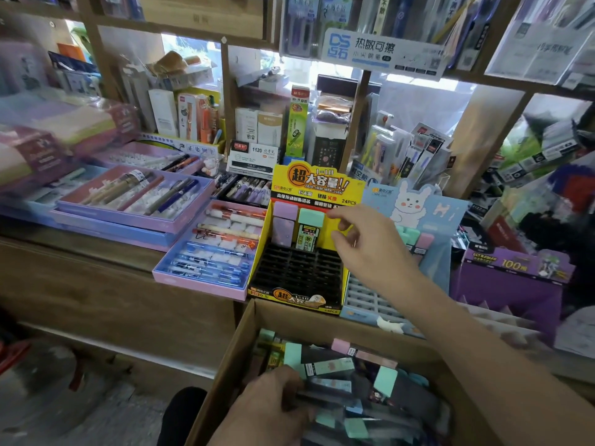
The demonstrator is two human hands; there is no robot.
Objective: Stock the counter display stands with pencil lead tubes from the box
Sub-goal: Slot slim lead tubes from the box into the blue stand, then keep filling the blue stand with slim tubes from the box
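Beneath crowded shelves (180, 29), pencil lead tubes (331, 365) are seen lying flat in the box (230, 362), gripped by the left hand (273, 410), while the loosely curled, empty right hand (367, 246) is held over the yellow display stand (296, 275).

Fingertips of the left hand (267, 410) are buried among the tubes (331, 365) in the box (230, 365), which the lower frame edge cuts off.

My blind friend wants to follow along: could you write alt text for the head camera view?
A person's right hand reaches to a yellow cardboard display stand whose black slot grid holds few pastel-capped lead tubes; the left hand is in a brown cardboard box of more tubes.
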